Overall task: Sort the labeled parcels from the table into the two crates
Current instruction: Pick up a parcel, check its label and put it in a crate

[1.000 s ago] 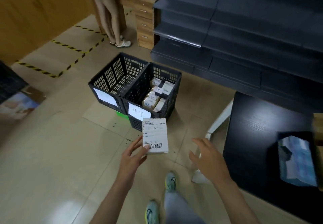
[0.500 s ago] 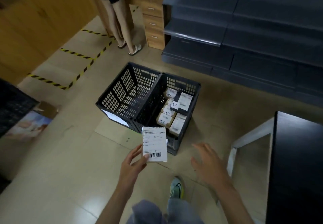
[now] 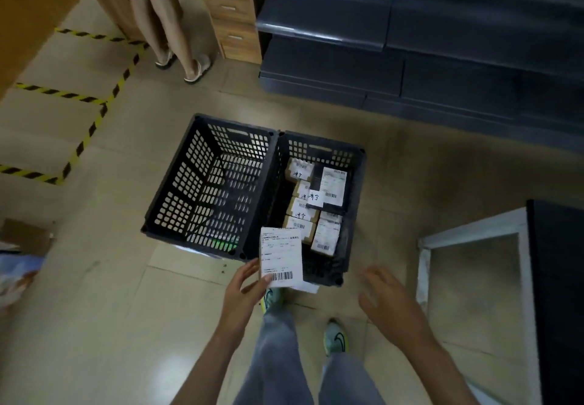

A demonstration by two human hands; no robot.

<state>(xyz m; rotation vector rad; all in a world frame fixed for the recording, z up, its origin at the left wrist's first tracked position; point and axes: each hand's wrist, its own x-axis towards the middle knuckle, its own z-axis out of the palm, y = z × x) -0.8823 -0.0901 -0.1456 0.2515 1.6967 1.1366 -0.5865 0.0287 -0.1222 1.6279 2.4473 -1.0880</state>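
At the filled crate [image 3: 357, 183], left hand [image 3: 243, 294] pinches a parcel [image 3: 280, 256]; right hand [image 3: 388, 303] spread empty, table [image 3: 556, 278] alongside.

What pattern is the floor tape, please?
The floor tape is yellow-and-black striped, seen in the head view.

The white parcel [image 3: 280, 257], barcode at its lower edge, hangs upright over the right crate [image 3: 356, 208] at its near-left corner, pinched by the left hand [image 3: 243, 294]. More parcels [image 3: 303, 210] lie packed inside that crate; the left crate [image 3: 189, 196] touches it.
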